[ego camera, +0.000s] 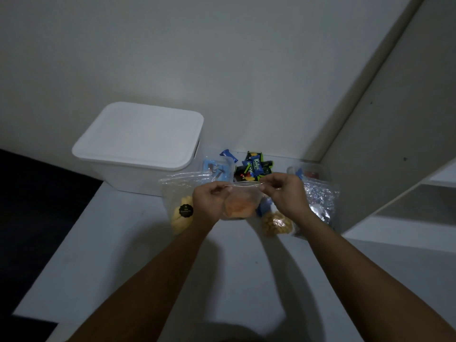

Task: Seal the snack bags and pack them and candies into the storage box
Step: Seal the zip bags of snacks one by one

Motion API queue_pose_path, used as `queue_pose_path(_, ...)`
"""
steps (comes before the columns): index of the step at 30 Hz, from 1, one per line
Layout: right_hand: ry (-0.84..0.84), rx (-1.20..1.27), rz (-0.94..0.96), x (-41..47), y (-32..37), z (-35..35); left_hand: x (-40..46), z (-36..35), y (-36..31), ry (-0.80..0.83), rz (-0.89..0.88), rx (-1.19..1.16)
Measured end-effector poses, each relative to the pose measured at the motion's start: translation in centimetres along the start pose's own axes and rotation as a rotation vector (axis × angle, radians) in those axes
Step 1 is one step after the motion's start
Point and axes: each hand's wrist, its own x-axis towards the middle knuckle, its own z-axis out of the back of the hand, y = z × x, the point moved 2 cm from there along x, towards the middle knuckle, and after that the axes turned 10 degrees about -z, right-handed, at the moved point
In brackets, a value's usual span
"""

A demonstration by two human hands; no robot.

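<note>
Sealing is under way: the left hand [209, 201] and right hand [283, 193] each pinch an end of the zip strip of a clear snack bag [240, 206] of orange pieces, held just above the white surface [138, 255]. To its left lies a bag of yellow snacks [179, 213], to its right a bag of nuts [276, 223]; candies [254, 166] sit farther back. The storage box [138, 144], far left, is lidded. Next, likely, fingers press along the strip.

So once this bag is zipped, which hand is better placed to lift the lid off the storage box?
Left, probably. The left hand pinches the orange snack bag on the side nearer the storage box, whose lid is still on. The right hand would have to cross over.
</note>
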Motion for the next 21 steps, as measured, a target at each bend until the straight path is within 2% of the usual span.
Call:
queue_pose_path(6, 0.042, -0.01, 0.022, -0.3, 1.5, 0.4, 0.1, 0.6, -2.0, 0.045, 0.028, -0.079)
queue_pose_path(13, 0.08, 0.025, 0.03, -0.6, 3.0, 0.9, 0.2, 1.0, -3.7, 0.018, 0.008, -0.033)
queue_pose_path(17, 0.165, -0.017, 0.067, -0.9, 3.7, 1.1, 0.2, 1.0, -4.0, 0.092, 0.017, 0.005)
queue_pose_path(21, 0.153, -0.02, 0.082, -1.0, 4.2, 1.1, -0.1, 0.9, -4.3, 0.155, 0.016, 0.002)
